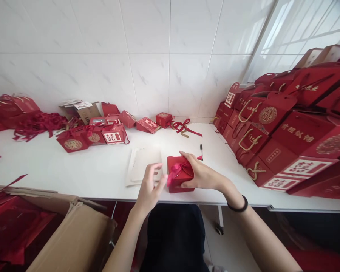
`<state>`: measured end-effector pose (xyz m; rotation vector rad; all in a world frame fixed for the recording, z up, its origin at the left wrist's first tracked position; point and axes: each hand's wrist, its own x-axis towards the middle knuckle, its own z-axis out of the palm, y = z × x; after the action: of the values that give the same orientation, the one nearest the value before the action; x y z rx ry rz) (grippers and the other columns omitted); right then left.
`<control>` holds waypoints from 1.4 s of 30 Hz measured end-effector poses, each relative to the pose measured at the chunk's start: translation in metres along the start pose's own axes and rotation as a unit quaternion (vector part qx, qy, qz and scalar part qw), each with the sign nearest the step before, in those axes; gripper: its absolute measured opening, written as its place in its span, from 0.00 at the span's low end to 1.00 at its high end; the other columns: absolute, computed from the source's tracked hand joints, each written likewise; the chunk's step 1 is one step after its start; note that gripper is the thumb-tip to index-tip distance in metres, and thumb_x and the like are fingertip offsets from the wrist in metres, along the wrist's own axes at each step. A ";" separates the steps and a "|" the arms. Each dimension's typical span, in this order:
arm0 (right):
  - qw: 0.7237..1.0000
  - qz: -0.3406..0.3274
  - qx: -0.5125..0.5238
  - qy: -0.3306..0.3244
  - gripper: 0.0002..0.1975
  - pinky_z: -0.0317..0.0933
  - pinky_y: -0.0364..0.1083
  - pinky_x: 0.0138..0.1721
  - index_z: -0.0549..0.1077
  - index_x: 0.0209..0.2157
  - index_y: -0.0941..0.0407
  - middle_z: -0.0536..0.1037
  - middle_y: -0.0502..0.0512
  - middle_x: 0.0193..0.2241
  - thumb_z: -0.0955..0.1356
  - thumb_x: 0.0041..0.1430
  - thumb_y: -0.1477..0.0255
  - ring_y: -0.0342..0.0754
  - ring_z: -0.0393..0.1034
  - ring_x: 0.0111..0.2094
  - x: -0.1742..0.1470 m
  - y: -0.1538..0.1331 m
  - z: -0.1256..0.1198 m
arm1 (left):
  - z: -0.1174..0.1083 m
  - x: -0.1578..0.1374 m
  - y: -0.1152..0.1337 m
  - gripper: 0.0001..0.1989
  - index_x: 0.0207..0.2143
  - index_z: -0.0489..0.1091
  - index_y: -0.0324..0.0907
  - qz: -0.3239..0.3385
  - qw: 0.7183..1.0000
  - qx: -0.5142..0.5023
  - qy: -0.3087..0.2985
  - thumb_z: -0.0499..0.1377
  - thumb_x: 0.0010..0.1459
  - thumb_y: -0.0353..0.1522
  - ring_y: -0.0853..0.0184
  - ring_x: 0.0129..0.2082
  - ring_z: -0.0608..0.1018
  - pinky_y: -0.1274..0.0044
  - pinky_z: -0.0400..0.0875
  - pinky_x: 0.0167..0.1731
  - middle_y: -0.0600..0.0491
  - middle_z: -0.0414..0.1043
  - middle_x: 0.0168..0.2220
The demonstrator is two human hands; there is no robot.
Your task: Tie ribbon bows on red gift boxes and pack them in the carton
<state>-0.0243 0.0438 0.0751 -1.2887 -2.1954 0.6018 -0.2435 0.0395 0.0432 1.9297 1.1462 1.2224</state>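
A small red gift box (181,187) sits near the front edge of the white table, with a red ribbon (174,172) tied in a bow on its top. My right hand (202,174) is clasped over the box's right side, thumb in front and fingers behind. Just left of the box is my left hand (151,189), its thumb and index finger apart beside the ribbon's loose end. I see nothing held in it; whether a fingertip touches the ribbon is unclear. Beyond that hand lies a stack of off-white paper sheets (140,160).
Red gift boxes (272,113) are piled high at the right. More boxes (93,138) and a heap of red ribbons (39,122) line the back left. A pen (201,149) lies behind my right hand. An open cardboard carton (82,230) stands at the lower left.
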 end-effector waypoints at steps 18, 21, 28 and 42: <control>0.942 0.131 0.238 0.199 0.16 0.58 0.45 0.30 0.70 0.28 0.56 0.72 0.54 0.28 0.67 0.54 0.57 0.48 0.64 0.28 -0.041 -0.023 0.012 | -0.005 0.018 0.047 0.09 0.30 0.66 0.40 -0.016 0.968 -0.107 -0.225 0.53 0.58 0.37 0.68 0.33 0.68 0.77 0.63 0.34 0.53 0.65 0.31; 0.915 0.138 0.328 0.192 0.14 0.57 0.44 0.31 0.71 0.30 0.57 0.73 0.54 0.29 0.68 0.53 0.59 0.48 0.64 0.29 -0.049 -0.028 0.014 | -0.006 0.016 0.050 0.10 0.28 0.66 0.40 -0.023 0.961 -0.134 -0.242 0.54 0.57 0.37 0.68 0.32 0.69 0.77 0.63 0.34 0.53 0.66 0.30; 0.812 0.162 0.494 0.265 0.12 0.56 0.41 0.30 0.70 0.30 0.57 0.71 0.51 0.28 0.71 0.49 0.64 0.44 0.62 0.28 -0.053 -0.029 0.021 | 0.006 0.023 0.046 0.11 0.27 0.67 0.39 -0.075 0.956 -0.191 -0.210 0.58 0.53 0.38 0.74 0.24 0.68 0.81 0.64 0.25 0.53 0.70 0.30; 0.719 0.205 0.617 0.247 0.20 0.29 0.36 0.11 0.63 0.30 0.55 0.53 0.39 0.14 0.75 0.38 0.67 0.34 0.39 0.12 -0.052 -0.030 0.009 | 0.003 0.027 0.033 0.13 0.33 0.67 0.39 -0.046 0.960 -0.203 -0.185 0.62 0.50 0.39 0.74 0.23 0.69 0.79 0.66 0.26 0.55 0.67 0.29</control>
<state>-0.0284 -0.0173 0.0753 -0.9208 -0.6489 1.3611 -0.2237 0.0486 0.0799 1.6758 0.7166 0.9085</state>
